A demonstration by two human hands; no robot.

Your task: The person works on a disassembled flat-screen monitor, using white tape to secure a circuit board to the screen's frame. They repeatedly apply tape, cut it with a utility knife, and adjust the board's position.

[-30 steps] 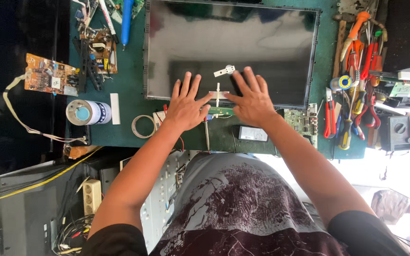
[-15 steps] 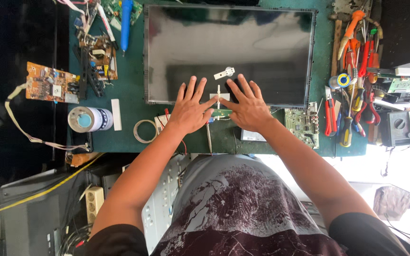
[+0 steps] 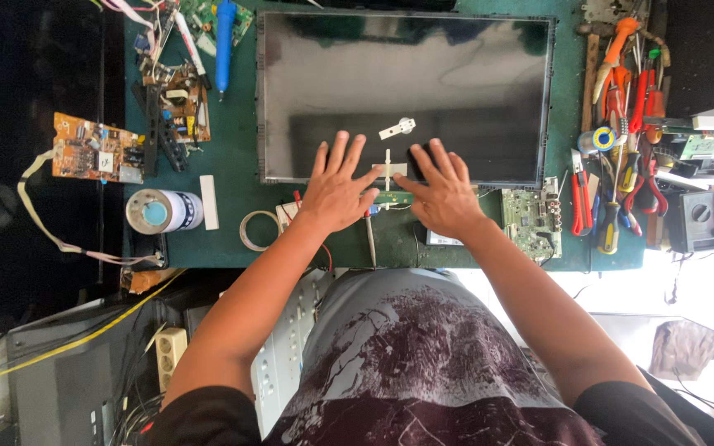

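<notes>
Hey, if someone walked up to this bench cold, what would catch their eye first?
Most likely the big dark display panel lying flat on the green bench mat, with the left hand and right hand spread open, fingers fanned, at its near edge. Next, the heap of orange- and red-handled pliers and screwdrivers to the right, and an orange circuit board at far left.

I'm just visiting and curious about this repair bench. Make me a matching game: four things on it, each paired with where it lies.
Things:
1. dark screen panel
2. orange circuit board
3. pliers and screwdrivers
4. blue-topped can

Places:
A. right edge of the green mat
B. under both hands' fingers
C. far left, past the mat's edge
D. near left part of the mat, lying on its side

Pairs: 1-B, 2-C, 3-A, 4-D
</notes>
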